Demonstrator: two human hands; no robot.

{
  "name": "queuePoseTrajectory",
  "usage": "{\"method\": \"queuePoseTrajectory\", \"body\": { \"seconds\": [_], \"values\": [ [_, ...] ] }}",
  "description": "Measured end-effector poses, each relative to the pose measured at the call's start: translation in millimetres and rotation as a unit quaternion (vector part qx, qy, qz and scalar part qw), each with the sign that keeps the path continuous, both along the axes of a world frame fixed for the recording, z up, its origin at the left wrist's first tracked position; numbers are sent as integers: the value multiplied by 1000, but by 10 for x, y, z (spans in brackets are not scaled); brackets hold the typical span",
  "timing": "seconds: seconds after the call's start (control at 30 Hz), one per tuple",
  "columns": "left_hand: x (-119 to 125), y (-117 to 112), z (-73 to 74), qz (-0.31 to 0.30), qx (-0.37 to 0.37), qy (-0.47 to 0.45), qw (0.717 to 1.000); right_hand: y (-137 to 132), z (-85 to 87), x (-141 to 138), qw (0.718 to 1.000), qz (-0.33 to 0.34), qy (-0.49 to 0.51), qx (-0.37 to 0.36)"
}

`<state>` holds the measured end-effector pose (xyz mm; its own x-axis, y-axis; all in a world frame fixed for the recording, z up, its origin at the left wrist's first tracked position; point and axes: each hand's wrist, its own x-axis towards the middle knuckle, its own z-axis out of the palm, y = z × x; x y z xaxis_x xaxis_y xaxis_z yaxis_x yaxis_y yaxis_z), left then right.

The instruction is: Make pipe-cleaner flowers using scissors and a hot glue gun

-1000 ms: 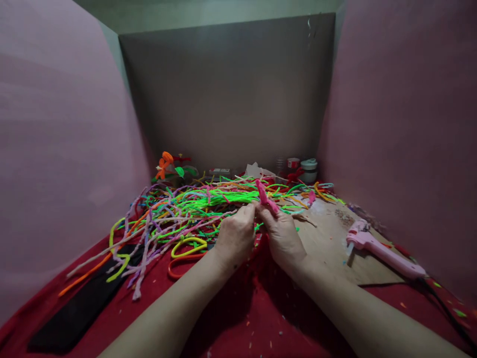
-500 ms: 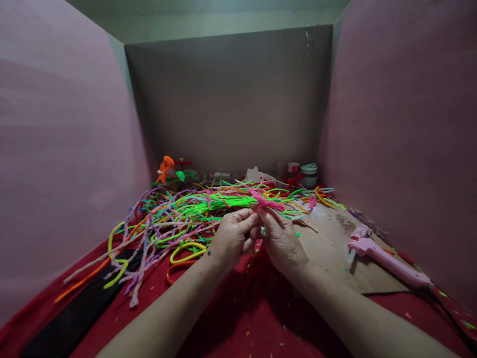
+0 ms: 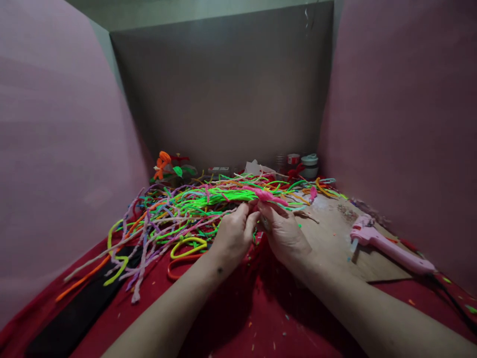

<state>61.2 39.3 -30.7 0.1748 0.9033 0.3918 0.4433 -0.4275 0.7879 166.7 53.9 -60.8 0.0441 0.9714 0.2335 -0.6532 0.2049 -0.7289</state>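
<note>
Both of my hands meet at the middle of the table over a red cloth (image 3: 238,318). My left hand (image 3: 234,236) and my right hand (image 3: 285,233) pinch a small pink pipe-cleaner piece (image 3: 269,196) between their fingertips; it lies roughly level, pointing right. Just behind the hands spreads a tangled pile of pipe cleaners (image 3: 179,211) in green, purple, orange and yellow.
A pink glue gun (image 3: 387,245) lies on a wooden board (image 3: 335,243) at the right. A black strip (image 3: 78,308) lies front left. An orange pipe-cleaner flower (image 3: 164,165), small jars (image 3: 308,165) and crumpled paper stand at the back. Pink and grey panels wall in the table.
The pink piece went from standing tilted upright to lying nearly level as my fingers turned it. My hands stayed in the same spot.
</note>
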Motion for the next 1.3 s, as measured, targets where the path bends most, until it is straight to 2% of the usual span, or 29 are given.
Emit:
{"method": "queuePoseTrajectory", "body": {
  "seconds": [0.03,0.1,0.17,0.23,0.33,0.43,0.5,0.57,0.67,0.77,0.9,1.0,1.07,1.13,1.2,1.23,1.3],
  "values": [
    [3,2,-33,29,66,64,995,-2,-3,-2,1000,-11,1,0],
    [-10,19,-88,37,135,155,978,-18,3,-3,1000,-17,-9,3],
    [-34,39,-104,24,152,174,973,-41,24,2,999,-26,-43,17],
    [-49,41,-74,19,140,140,980,-57,49,16,994,-31,-97,44],
    [-44,10,10,-1,74,32,997,-51,80,51,988,2,-135,78],
    [-32,-28,68,-64,-69,-109,990,-24,96,82,987,39,-140,73],
    [-36,-41,80,-112,-174,-201,957,-10,94,92,985,57,-144,70],
    [-53,-38,76,-159,-243,-271,918,-1,84,91,986,76,-132,75],
    [-92,-6,51,-209,-281,-336,874,10,64,86,987,96,-108,73],
    [-130,42,10,-249,-314,-361,842,25,46,92,985,105,-117,74],
    [-150,82,-31,-269,-339,-385,815,41,22,99,984,97,-128,80],
    [-134,68,-18,-270,-331,-356,831,33,7,82,988,81,-107,72],
    [-112,40,4,-246,-292,-302,874,13,6,63,991,80,-97,53],
    [-88,11,14,-183,-213,-222,934,-12,10,46,992,65,-95,44],
    [-73,-8,1,-113,-105,-130,979,-34,18,36,993,25,-100,52],
    [-70,-12,-14,-87,-48,-87,991,-42,21,34,993,5,-103,60],
    [-70,-9,-52,-60,54,-23,997,-55,27,35,992,-13,-107,69]
  ]
}}
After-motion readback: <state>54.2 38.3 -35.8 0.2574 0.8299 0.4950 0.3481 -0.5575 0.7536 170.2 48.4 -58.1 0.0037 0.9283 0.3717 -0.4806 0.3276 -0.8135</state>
